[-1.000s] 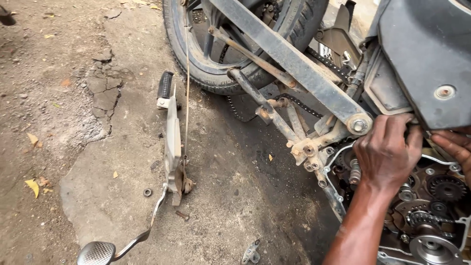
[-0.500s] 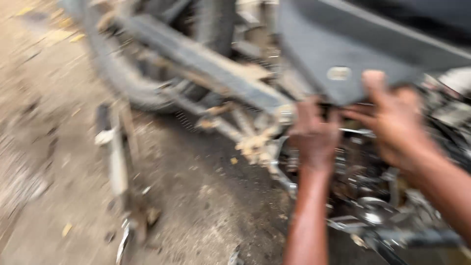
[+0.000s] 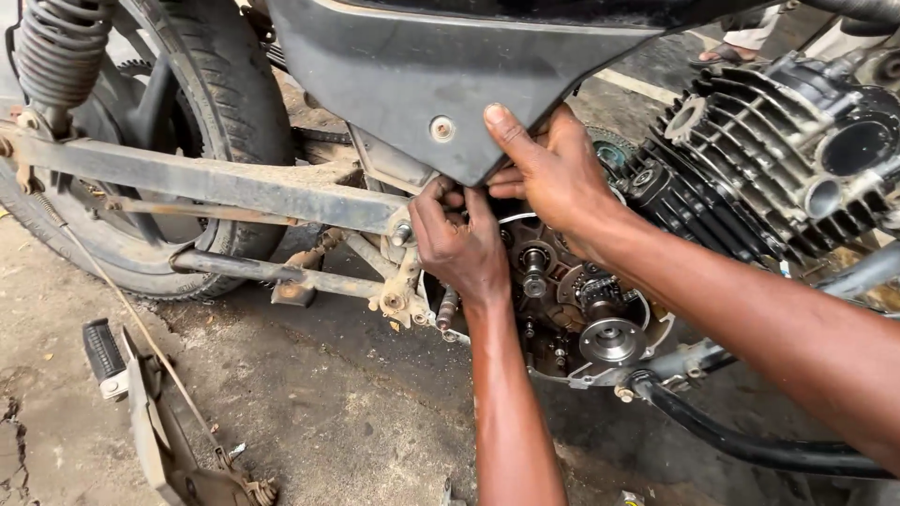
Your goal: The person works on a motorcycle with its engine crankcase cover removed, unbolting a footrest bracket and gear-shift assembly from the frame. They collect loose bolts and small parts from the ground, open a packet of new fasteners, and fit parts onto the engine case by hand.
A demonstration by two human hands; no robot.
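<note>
1. Both hands work at the open side of a motorcycle engine. The left hand point(image 3: 459, 245) is curled tight, fingers bunched at the upper left rim of the open engine case point(image 3: 562, 309); whether it pinches some small part I cannot tell, since the fingertips are tucked out of sight.
2. Just beside it, the right hand point(image 3: 548, 173) presses on the lower edge of the grey side panel point(image 3: 422, 66), thumb laid flat on the panel's face and the other fingers folded under the edge. It seems to grip the panel itself.
3. Below the hands, the case lies uncovered: oily steel gears, a small bearing and a bright round hub point(image 3: 611, 339) sit inside a ragged aluminium rim, all dark with grease.
4. A black rubber-looking pipe point(image 3: 741, 440) curves under the case toward the right.
5. Nearer the lower left, on the cracked, dusty concrete floor point(image 3: 309, 412), lies a flat metal bracket carrying a ribbed black footpeg point(image 3: 103, 354), with a thin rusty rod point(image 3: 141, 328) slanting across it.
6. Left of the hands, the dirt-caked swingarm point(image 3: 206, 183) runs as a flat box-section bar to a bolted pivot, touching nothing the hands hold.
7. To the right, the finned cylinder point(image 3: 750, 169) shows rows of grey cast ribs and round open ports.
8. Farther back stand the treaded rear tyre point(image 3: 225, 94) and a coiled shock spring point(image 3: 52, 52), both dusty.
</note>
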